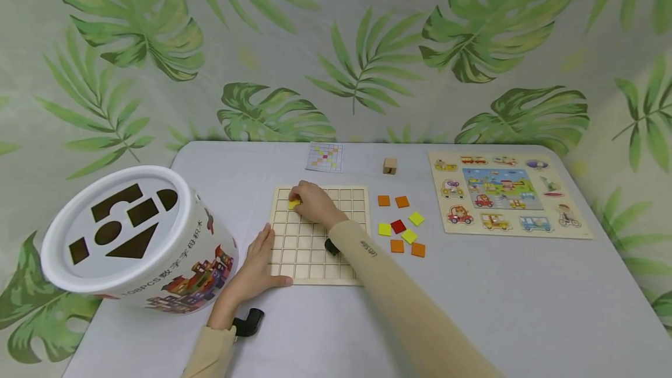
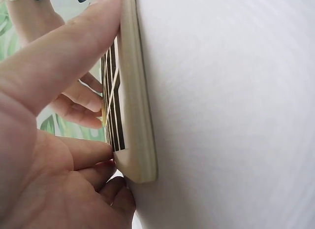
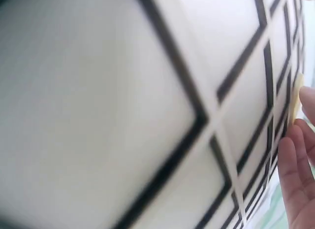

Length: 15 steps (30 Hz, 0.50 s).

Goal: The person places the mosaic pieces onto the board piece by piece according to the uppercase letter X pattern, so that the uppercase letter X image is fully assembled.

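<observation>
A wooden grid board (image 1: 315,249) lies at the middle of the table. My right hand (image 1: 307,202) reaches over its far left corner and pinches a yellow tile (image 1: 293,205) low over a cell there. In the right wrist view the grid board (image 3: 147,91) fills the frame, blurred, with my fingertips (image 3: 298,175) and the yellow tile's pale edge (image 3: 295,98) at the right. My left hand (image 1: 259,258) rests against the board's near left corner. The left wrist view shows its thumb (image 2: 64,56) laid flat along the board's edge (image 2: 135,91).
Several loose orange, yellow and red tiles (image 1: 399,226) lie right of the board. A pattern card (image 1: 325,157) and a small wooden cube (image 1: 389,165) sit behind it. A vehicle puzzle (image 1: 506,192) lies far right, and a white shape-sorter bucket (image 1: 131,238) stands at the left.
</observation>
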### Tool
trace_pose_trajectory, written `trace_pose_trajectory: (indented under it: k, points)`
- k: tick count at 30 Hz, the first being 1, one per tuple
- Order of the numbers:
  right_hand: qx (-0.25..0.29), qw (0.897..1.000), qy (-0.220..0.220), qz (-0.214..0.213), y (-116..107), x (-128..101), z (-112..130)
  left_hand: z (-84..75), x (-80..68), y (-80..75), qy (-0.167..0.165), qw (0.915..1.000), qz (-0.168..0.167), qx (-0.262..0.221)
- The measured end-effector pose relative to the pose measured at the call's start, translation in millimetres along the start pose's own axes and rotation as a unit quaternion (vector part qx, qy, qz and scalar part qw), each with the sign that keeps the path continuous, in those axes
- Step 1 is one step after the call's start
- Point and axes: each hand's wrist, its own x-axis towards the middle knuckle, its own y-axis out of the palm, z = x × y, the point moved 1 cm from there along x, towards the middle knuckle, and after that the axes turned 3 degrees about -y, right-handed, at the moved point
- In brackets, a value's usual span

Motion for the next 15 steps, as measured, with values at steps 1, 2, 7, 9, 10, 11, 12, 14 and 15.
trace_pose_trajectory:
  k: [1,2,7,9,10,11,12,14,15]
  points:
    - [0.013,1.000,0.001,-0.002,-2,-2,-2,-0.3,0.0,-0.2,-0.001,1.0000,0.000,0.000]
    - [0.029,1.000,0.002,-0.005,-5,-4,-4,-0.5,0.1,-0.3,-0.003,1.0000,0.001,0.000]
    - [0.118,0.992,0.022,-0.023,-28,-23,-25,-1.9,0.4,-0.1,-0.009,0.9999,0.003,-0.006]
    - [0.143,0.989,0.027,-0.031,-40,-35,-36,-2.3,0.4,0.2,-0.009,0.9999,0.003,-0.009]
    - [0.157,0.986,0.028,-0.037,-46,-42,-43,-2.5,0.4,0.4,-0.010,0.9999,0.002,-0.010]
    - [0.166,0.985,0.029,-0.044,-52,-48,-50,-2.6,0.3,0.5,-0.010,0.9999,0.003,-0.008]
    - [0.174,0.983,0.028,-0.051,-58,-55,-57,-2.5,0.3,0.6,-0.011,0.9999,0.002,-0.008]
    - [0.184,0.980,0.029,-0.065,-68,-69,-71,-2.4,0.0,0.7,-0.012,0.9999,0.003,-0.008]
    - [0.188,0.979,0.033,-0.071,-72,-76,-79,-2.3,-0.1,0.8,-0.013,0.9999,0.003,-0.008]
